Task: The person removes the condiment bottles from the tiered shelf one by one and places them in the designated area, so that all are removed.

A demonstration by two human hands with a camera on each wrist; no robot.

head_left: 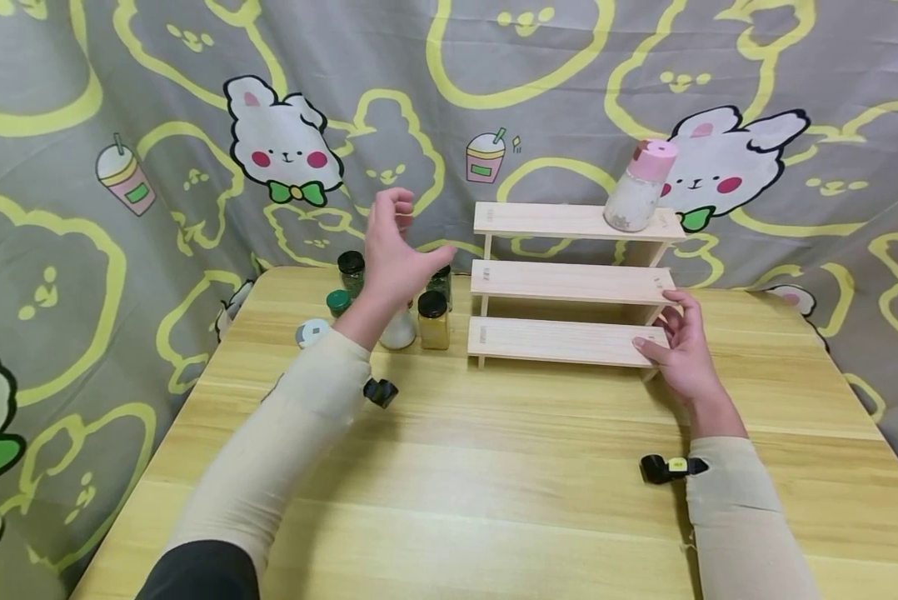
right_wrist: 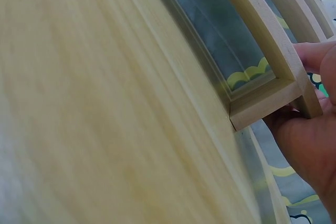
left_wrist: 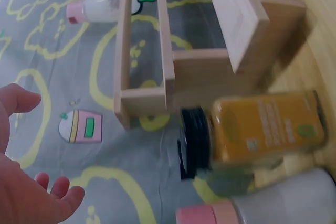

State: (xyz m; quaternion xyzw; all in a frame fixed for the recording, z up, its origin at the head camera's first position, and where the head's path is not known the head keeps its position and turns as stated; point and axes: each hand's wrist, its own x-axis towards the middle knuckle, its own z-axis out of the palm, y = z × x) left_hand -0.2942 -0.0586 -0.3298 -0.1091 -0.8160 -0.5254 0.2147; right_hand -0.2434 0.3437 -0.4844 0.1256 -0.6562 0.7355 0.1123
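A three-tier wooden shelf (head_left: 565, 340) stands on the table against the curtain. My right hand (head_left: 685, 350) grips its right end, thumb over the lowest board and fingers curled round the side; the right wrist view shows this hand (right_wrist: 310, 135) at the shelf's corner. On the top board, toward the right, stands a shaker bottle with a pink cap (head_left: 653, 162). Raised above the group of spice jars, my left hand (head_left: 396, 254) holds nothing, its fingers and thumb spread apart. Below it in the left wrist view are a black-capped jar of orange-yellow powder (left_wrist: 268, 128) and a pink-capped bottle (left_wrist: 289, 200).
Left of the shelf, several jars stand close together, among them a dark-lidded jar (head_left: 351, 271), a green-lidded jar (head_left: 338, 302) and a yellow jar (head_left: 434, 327). A patterned grey curtain (head_left: 389, 50) hangs behind the wooden table (head_left: 479, 467).
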